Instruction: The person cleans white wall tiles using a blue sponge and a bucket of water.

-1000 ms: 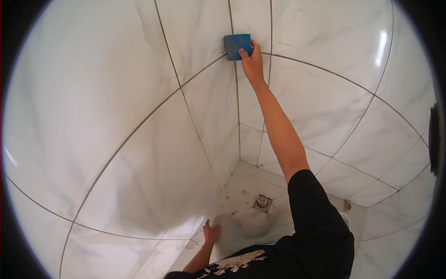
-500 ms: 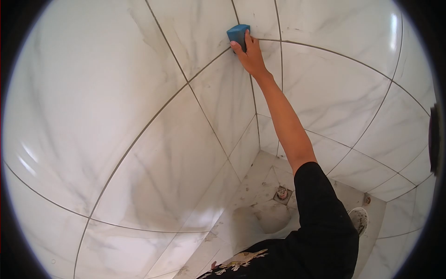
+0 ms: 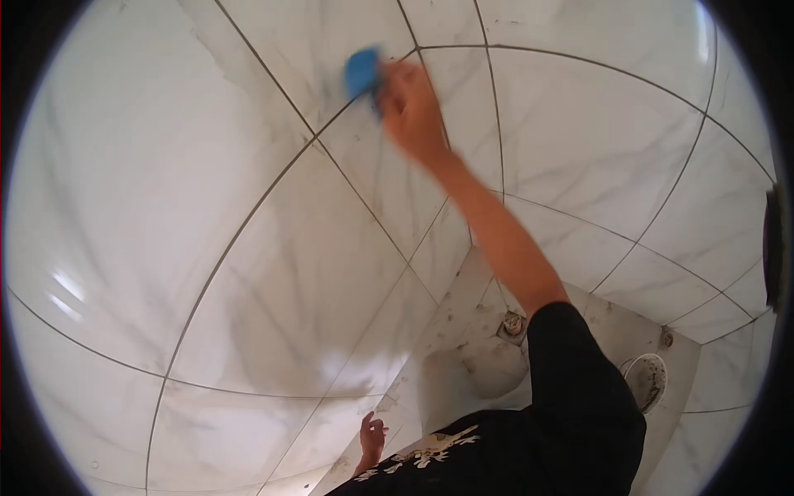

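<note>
My right hand [image 3: 411, 106] is closed on a blue sponge [image 3: 362, 73], both blurred by motion. The sponge lies against the marble-look wall tile [image 3: 273, 223] at the upper middle, over a dark grout line left of the wall corner. Low in the view, my left hand [image 3: 373, 431] shows beside the black shirt, near the lower wall. Its fingers are partly curled and seem to hold nothing.
A drain opening [image 3: 513, 324] sits in the dusty floor below the corner. A white bucket [image 3: 646, 382] with dark residue stands right of my right sleeve. A small round pipe end [image 3: 667, 336] is near the right wall. A dark object [image 3: 774, 248] is at the right edge.
My right hand and the blue sponge have moved left and slightly down, away from the corner along the left wall. My left hand has come into view at the bottom.
</note>
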Tool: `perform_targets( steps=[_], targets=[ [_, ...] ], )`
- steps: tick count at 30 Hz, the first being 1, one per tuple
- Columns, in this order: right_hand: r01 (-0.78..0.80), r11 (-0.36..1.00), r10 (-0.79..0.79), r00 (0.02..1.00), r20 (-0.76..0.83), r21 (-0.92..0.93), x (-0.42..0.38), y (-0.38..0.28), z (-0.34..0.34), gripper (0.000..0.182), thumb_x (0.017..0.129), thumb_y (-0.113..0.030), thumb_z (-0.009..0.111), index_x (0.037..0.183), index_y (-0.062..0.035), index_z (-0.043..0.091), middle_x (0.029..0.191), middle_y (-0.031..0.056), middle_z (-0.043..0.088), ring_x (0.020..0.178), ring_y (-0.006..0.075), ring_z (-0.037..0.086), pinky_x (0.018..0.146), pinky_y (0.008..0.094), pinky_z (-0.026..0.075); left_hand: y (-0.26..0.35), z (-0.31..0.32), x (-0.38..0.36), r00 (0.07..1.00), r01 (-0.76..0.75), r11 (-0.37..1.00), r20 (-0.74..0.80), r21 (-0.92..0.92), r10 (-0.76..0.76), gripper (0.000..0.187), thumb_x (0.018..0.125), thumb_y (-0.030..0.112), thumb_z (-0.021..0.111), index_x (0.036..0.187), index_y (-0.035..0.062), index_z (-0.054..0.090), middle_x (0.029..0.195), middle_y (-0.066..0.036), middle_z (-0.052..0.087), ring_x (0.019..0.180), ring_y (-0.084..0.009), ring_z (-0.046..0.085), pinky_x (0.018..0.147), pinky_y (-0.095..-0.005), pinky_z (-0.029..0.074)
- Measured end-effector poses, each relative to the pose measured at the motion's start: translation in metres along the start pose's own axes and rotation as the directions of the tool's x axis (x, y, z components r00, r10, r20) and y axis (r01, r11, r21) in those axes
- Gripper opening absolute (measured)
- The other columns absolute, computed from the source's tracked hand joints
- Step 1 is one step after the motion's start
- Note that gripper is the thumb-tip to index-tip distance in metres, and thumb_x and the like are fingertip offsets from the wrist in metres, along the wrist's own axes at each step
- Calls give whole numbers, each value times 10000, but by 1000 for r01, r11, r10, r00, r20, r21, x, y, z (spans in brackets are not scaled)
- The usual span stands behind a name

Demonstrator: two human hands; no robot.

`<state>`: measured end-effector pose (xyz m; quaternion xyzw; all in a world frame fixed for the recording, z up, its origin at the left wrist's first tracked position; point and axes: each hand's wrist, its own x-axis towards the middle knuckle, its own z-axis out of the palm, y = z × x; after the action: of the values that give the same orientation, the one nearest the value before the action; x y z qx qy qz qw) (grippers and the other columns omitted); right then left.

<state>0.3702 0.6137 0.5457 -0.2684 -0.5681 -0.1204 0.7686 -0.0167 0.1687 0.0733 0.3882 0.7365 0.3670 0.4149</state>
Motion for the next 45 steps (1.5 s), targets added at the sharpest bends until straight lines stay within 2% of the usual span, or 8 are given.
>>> perform_targets(
  steps=[14,18,23,24,26,30,35,45],
  targets=[
    [-359,876,366,930,-42,-322,21,85,41,311,866,-37,550,1159,48,609,1109,259,574,990,444,544,873,511,452,-125,-36,-35,978,-180,908,169,377,123,476,905,186,644,1346,46,535,832,-138,724,680,-201,727,598,-325,570],
    [47,954,-87,989,122,297,-39,-73,50,370,809,38,542,1168,13,626,1072,217,608,1021,400,575,918,491,465,-118,-8,-15,949,-306,854,206,420,239,478,902,182,646,1345,41,534,833,-142,726,682,-206,729,603,-332,575],
    [133,971,-134,991,-11,196,98,-64,30,400,777,23,532,1143,-61,671,1070,193,638,1003,366,591,877,467,473,-116,-32,-23,916,-400,757,233,516,326,481,898,177,649,1343,35,534,833,-147,729,686,-213,731,610,-341,582],
    [-8,999,-3,966,259,40,143,-49,37,408,777,21,541,1148,-89,670,1059,148,656,989,343,599,866,452,479,-108,-46,-29,920,-392,761,221,517,323,481,898,177,649,1343,35,534,833,-147,729,686,-213,731,610,-341,582],
    [351,936,-348,935,-72,32,178,-39,51,422,848,-34,597,1260,58,594,1146,255,608,1048,399,587,932,440,482,-77,-19,-43,946,324,938,-63,120,-319,493,895,187,663,1338,14,532,888,-170,737,787,-227,740,676,-372,598],
    [421,888,-446,887,122,183,94,-17,56,370,784,41,539,1101,-89,678,1045,107,669,1003,321,608,875,429,486,-79,0,-46,943,327,935,16,139,-332,498,923,197,640,1361,3,505,926,-179,741,844,-228,729,723,-375,593],
    [-163,981,71,814,576,109,-75,11,-48,447,697,150,498,1034,-60,704,1060,126,683,1016,276,658,914,339,514,-113,26,-25,960,269,957,50,104,-276,497,931,197,630,1369,6,497,934,-179,742,836,-224,727,720,-372,591],
    [-212,976,206,970,-131,-38,-63,45,44,402,780,27,532,1175,52,601,1090,248,610,1042,419,579,924,497,472,-128,-19,-21,976,191,977,86,98,-199,496,946,198,613,1386,11,481,947,-177,743,822,-216,722,717,-364,588]
  ],
)
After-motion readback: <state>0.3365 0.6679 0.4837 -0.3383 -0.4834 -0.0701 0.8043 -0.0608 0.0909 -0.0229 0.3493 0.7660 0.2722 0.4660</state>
